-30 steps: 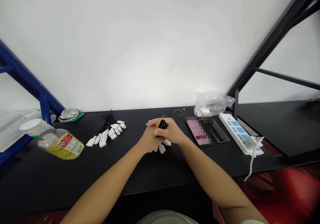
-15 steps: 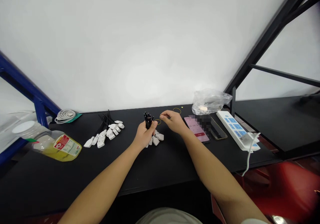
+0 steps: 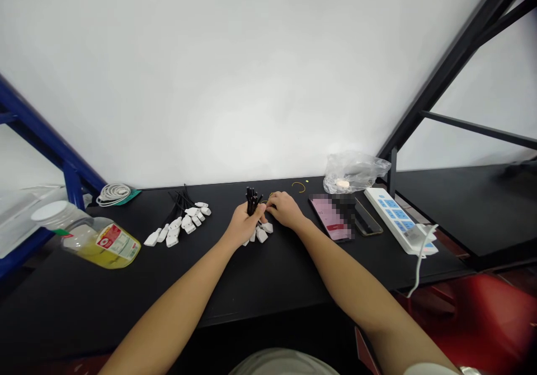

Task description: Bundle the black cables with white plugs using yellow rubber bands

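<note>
My left hand [image 3: 242, 225] is shut on a bundle of black cables [image 3: 252, 200], whose ends stick up above the fingers and whose white plugs [image 3: 261, 235] hang below. My right hand [image 3: 285, 209] is right beside it, with its fingertips at the bundle, pinching a thin yellow band [image 3: 272, 195] that is partly hidden. A second bunch of white-plugged black cables [image 3: 184, 217] lies on the black table [image 3: 218, 274] to the left. Another yellow band [image 3: 298, 187] lies beyond my right hand.
On the left stand a jar of yellow liquid [image 3: 100, 242] and a coiled white cable [image 3: 113, 194]. On the right are a pink-screened phone [image 3: 329, 216], a dark phone [image 3: 368, 221], a plastic bag [image 3: 354, 172] and a white power strip [image 3: 396, 218].
My hands were clasped, then apart. Now my right hand has moved left again, up to the cable bundle, with the yellow band at its fingertips.
</note>
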A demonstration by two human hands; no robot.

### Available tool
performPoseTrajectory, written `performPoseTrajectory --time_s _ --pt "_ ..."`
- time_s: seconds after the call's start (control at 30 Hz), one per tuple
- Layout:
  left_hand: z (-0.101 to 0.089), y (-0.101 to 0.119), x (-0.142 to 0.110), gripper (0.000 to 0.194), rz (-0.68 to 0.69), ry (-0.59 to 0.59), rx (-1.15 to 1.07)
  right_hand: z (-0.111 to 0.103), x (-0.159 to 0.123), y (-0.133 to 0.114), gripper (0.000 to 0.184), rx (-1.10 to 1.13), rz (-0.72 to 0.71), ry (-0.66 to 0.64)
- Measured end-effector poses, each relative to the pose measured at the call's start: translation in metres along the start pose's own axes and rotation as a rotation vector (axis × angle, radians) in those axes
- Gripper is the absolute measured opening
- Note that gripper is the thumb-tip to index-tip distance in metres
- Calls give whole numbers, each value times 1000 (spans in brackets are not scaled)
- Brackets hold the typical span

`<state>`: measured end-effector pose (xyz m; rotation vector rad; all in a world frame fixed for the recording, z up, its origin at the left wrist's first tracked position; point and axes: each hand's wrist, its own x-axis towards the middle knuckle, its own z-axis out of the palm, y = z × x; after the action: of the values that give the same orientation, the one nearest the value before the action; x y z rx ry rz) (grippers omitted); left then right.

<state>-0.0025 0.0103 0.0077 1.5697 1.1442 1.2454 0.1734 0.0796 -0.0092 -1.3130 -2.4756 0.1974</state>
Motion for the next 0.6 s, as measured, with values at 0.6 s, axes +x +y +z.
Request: performPoseTrajectory --time_s 0.6 --pt "0 6 -5 29 32 160 57 -24 -16 -43 23 1135 30 233"
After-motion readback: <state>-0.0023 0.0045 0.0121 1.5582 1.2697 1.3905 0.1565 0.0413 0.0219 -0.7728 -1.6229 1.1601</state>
